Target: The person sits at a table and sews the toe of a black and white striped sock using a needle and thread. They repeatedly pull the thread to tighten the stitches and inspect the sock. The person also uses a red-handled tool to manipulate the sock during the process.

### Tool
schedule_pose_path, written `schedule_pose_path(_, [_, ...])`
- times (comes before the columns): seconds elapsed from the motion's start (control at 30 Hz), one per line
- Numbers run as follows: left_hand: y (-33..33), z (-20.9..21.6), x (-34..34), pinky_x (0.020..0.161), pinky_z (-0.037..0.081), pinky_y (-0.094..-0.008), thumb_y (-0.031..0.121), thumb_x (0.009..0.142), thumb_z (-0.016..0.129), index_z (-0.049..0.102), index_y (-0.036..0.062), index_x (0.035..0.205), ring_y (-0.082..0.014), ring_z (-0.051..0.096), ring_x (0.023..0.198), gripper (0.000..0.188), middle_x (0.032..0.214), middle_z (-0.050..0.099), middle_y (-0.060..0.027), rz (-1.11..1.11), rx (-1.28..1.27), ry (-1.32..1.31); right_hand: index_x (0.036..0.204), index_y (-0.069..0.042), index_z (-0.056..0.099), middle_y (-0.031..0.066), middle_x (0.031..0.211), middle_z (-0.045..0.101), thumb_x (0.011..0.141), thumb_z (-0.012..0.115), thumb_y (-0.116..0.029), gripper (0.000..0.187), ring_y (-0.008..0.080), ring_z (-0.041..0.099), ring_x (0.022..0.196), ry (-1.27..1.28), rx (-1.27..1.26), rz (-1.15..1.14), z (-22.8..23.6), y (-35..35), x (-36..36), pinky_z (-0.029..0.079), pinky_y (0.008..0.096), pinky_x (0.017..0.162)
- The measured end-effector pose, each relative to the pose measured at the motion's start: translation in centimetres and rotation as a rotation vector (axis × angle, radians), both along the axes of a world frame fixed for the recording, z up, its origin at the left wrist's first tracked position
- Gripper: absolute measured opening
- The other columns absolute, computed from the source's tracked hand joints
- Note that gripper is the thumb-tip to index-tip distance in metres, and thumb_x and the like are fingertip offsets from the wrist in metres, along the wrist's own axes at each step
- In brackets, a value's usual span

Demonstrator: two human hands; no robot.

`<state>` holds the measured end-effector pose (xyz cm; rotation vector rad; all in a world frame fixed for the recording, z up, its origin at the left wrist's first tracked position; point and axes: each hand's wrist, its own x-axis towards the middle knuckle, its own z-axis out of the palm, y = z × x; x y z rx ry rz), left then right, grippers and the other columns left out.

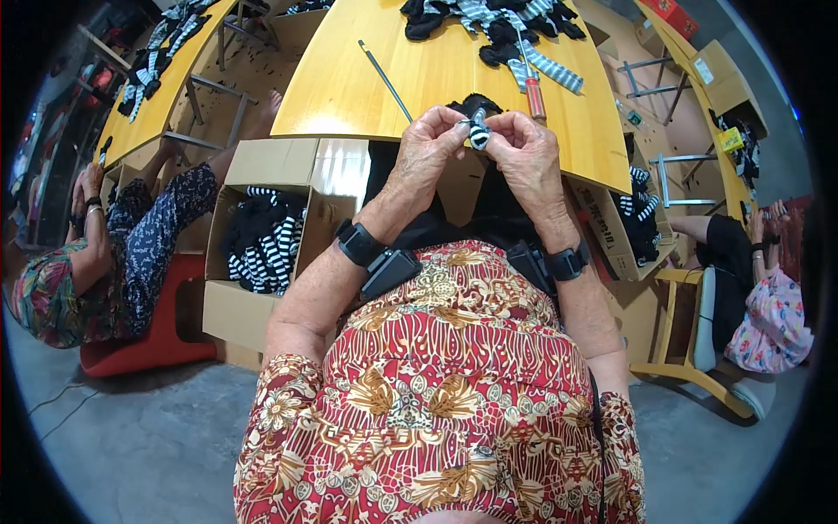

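Observation:
Both my hands meet at the near edge of the yellow table, closed in a pinch on a small black-and-white striped knit piece (478, 135). My left hand (434, 144) grips its left side, thumb against the stripes. My right hand (526, 153) pinches it from the right. Black fabric (474, 102) shows just beyond the fingertips; whether it belongs to the same piece I cannot tell. A screwdriver with a red handle (535, 98) lies just past my right hand. Beyond my left hand rests a thin dark rod (384, 79).
Striped and black knit pieces (497, 22) are heaped at the table's (323, 83) far end. Open cardboard boxes of striped knitwear stand left (262, 240) and right (642, 210) of my lap. One person (74, 288) sits at far left, another (768, 314) at far right, beside a wooden-framed chair (668, 323).

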<state>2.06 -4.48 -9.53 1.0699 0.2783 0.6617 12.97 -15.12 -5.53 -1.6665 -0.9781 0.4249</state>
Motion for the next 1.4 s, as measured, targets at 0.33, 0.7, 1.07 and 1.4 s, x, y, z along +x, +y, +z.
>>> schedule_pose_path(0.33, [1.4,-0.9,-0.6,0.056,0.040,-0.0166,0.015,0.094,0.059,0.055,0.0075,0.102,-0.0041,0.048,0.065,0.012,0.084,0.059,0.0010,-0.384,-0.278,-0.161,0.095,-0.004,0.065,-0.0015,0.076,0.062,0.088,0.063,-0.011,0.010,0.0018,0.055,0.064,0.470,0.100,0.157,-1.3,-0.4,1.0,0.041,0.0144,0.053])
schedule_pose_path(0.7, [0.9,-1.0,-0.5,0.071,0.049,-0.0199,0.020,0.092,0.063,0.057,0.0105,0.099,-0.0044,0.055,0.074,0.012,0.086,0.059,0.0040,-0.164,-0.026,0.067,0.095,-0.005,0.060,-0.0020,0.083,0.060,0.089,0.062,-0.009,0.008,0.0033,0.054,0.071,0.577,0.165,0.193,-2.1,0.0,1.3,0.044,0.0171,0.064])
schedule_pose_path(1.07, [0.2,-0.5,-0.3,0.063,0.045,-0.0186,0.013,0.092,0.061,0.055,0.0084,0.092,-0.0051,0.053,0.067,0.008,0.082,0.058,0.0014,-0.167,-0.231,0.070,0.094,-0.006,0.058,-0.0047,0.076,0.057,0.089,0.061,-0.009,0.007,-0.0001,0.047,0.060,0.695,0.210,0.275,-1.9,-0.2,1.7,0.037,0.0134,0.052])
schedule_pose_path(1.4, [0.0,-0.5,0.7,0.053,0.037,-0.0169,0.013,0.094,0.059,0.053,0.0083,0.095,-0.0032,0.045,0.058,0.008,0.080,0.056,0.0018,-0.125,-0.285,-0.078,0.087,-0.002,0.060,-0.0040,0.073,0.056,0.086,0.059,-0.003,0.002,0.0027,0.049,0.064,0.250,0.129,0.056,-1.8,0.5,1.3,0.040,0.0183,0.057])
